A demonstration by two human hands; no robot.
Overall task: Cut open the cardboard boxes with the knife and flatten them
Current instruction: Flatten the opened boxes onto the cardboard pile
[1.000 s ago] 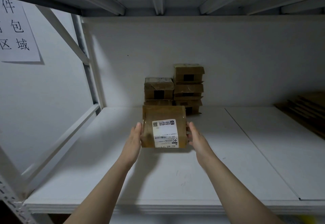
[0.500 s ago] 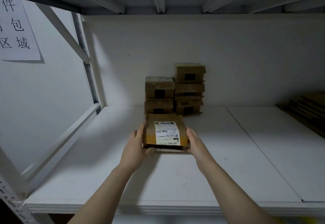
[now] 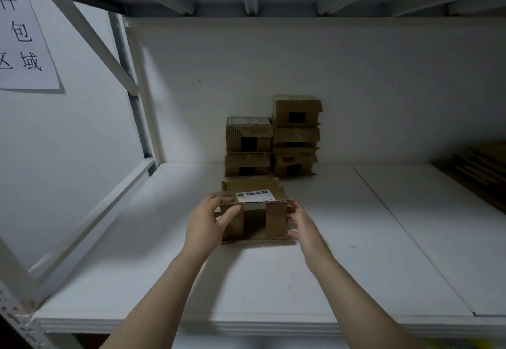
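A small brown cardboard box (image 3: 275, 221) with a white shipping label on its top sits on the white shelf (image 3: 246, 280), its taped front face toward me. My left hand (image 3: 208, 222) grips its left side, thumb across the front and fingers over the top edge. My right hand (image 3: 302, 225) touches the box's right side with loosely bent fingers. No knife is in view.
Several more small cardboard boxes (image 3: 273, 140) are stacked in two columns against the back wall, just behind the held box. Flattened cardboard sheets (image 3: 476, 168) lie at the far right of the shelf. White rack struts (image 3: 128, 96) run at the left, with a paper sign (image 3: 24, 42).
The box has tipped from standing with its label facing me to lying flat on the shelf, label up. Both hands stayed on its sides and came down with it.
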